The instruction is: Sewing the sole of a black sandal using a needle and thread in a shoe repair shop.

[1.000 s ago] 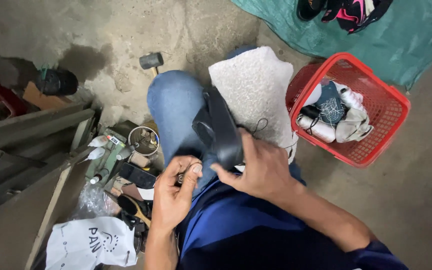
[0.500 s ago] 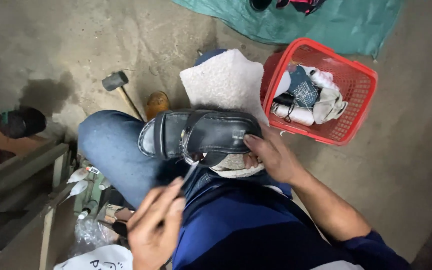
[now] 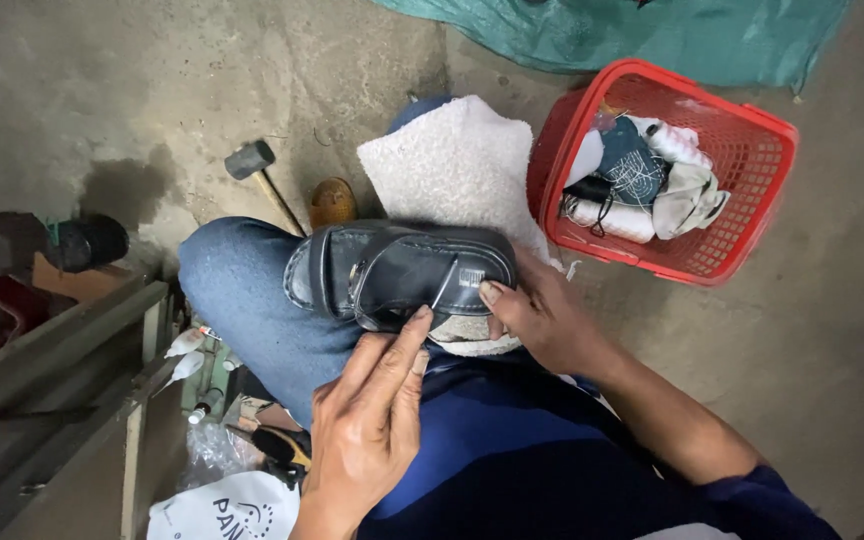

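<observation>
A black leather sandal (image 3: 402, 270) lies sideways across my lap, resting on my blue-jeaned left knee (image 3: 242, 290) and a white towel (image 3: 452, 165). My right hand (image 3: 542, 315) grips the sandal's right end, thumb on its strap. My left hand (image 3: 367, 425) has its fingers stretched out flat, fingertips touching the sandal's near edge; it holds nothing that I can see.
A red plastic basket (image 3: 752, 190) with thread spools and cloths stands at the right. A hammer (image 3: 257, 170) and a brown round object (image 3: 332, 200) lie on the concrete floor. Wooden boards (image 3: 52, 400), a white bag (image 3: 222, 510) and small tools sit at the lower left. A green tarp (image 3: 652, 35) covers the far floor.
The sandal was turned from standing upright on the knee to lying sideways across the lap. My left hand rose from below the lap to the sandal's near edge. The view shifted.
</observation>
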